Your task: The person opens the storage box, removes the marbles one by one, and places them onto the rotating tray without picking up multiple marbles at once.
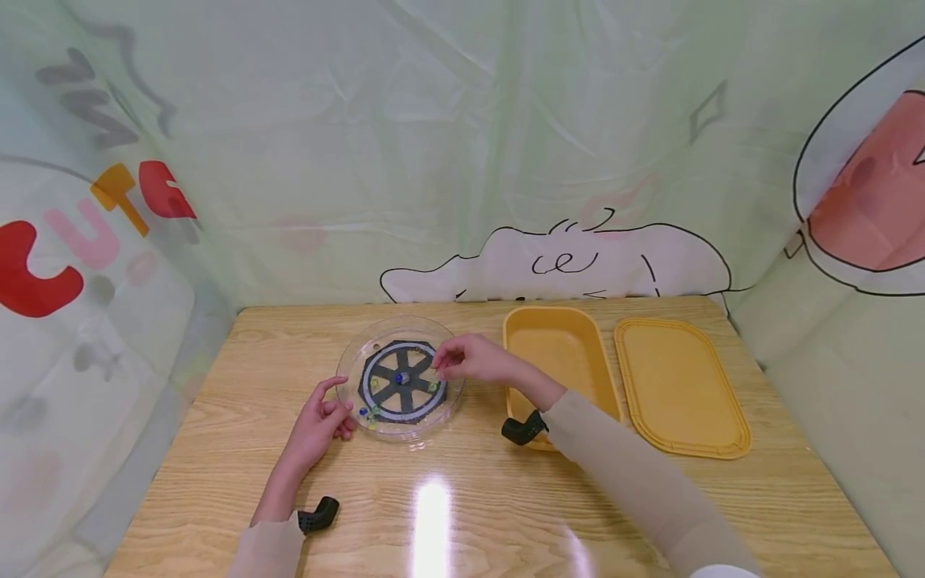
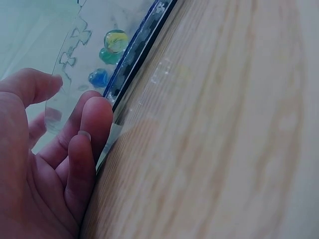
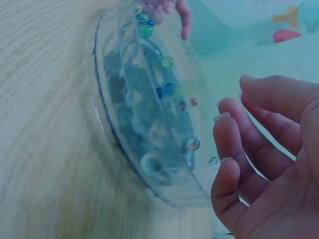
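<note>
A clear round dish (image 1: 402,434) stands on the table, with a dark six-spoked wheel pattern (image 1: 405,404) showing at its bottom. Several glass marbles lie in it: a blue marble (image 3: 170,89) near the middle, a red one (image 3: 193,102), and a blue one (image 2: 98,77) beside green and yellow ones at the left rim. My left hand (image 1: 319,419) rests at the dish's left edge, fingers loosely bent against the clear wall. Over the right side hovers my right hand (image 1: 473,359), its thumb and fingers slightly apart with nothing seen between them (image 3: 269,139).
To the right of the dish stands a yellow-orange rectangular bin (image 1: 560,353), partly behind my right forearm. Beside it lies a matching flat lid (image 1: 682,385). A printed cloth curtain (image 1: 433,160) hangs around the wooden table (image 1: 376,514).
</note>
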`<state>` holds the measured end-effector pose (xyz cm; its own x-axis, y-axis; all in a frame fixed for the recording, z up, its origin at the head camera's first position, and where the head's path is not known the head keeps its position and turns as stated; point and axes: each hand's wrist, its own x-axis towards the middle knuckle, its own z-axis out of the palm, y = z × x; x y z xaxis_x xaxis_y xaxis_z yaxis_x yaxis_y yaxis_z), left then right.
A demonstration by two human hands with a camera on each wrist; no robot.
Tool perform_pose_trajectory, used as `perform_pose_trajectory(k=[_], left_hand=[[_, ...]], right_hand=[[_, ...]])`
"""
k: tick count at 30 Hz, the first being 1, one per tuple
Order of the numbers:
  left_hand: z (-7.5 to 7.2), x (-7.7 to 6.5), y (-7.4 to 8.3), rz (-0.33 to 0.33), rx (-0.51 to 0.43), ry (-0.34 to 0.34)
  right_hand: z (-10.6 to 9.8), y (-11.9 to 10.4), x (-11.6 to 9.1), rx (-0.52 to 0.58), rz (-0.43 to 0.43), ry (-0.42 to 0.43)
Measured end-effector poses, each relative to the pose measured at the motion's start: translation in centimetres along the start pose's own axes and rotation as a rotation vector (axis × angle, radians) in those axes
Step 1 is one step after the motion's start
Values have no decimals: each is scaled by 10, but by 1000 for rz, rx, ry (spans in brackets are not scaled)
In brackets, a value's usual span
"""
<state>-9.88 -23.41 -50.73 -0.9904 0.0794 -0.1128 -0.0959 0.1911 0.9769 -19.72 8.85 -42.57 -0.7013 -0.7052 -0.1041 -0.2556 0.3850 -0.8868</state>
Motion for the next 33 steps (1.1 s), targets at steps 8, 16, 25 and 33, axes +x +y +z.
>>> perform_pose_trajectory(k=[8, 16, 25, 33], left_hand=[[1, -1, 0, -8, 3, 12], [1, 0, 2, -7, 1, 7], [-2, 0, 8, -41, 8, -25], [-5, -2, 16, -38, 146, -29]], right_hand=[[4, 9, -4, -24, 22, -7], [-2, 10, -13, -5, 26, -24], [-7, 11, -13, -3, 46, -13], [-26, -1, -34, 31, 71, 94]])
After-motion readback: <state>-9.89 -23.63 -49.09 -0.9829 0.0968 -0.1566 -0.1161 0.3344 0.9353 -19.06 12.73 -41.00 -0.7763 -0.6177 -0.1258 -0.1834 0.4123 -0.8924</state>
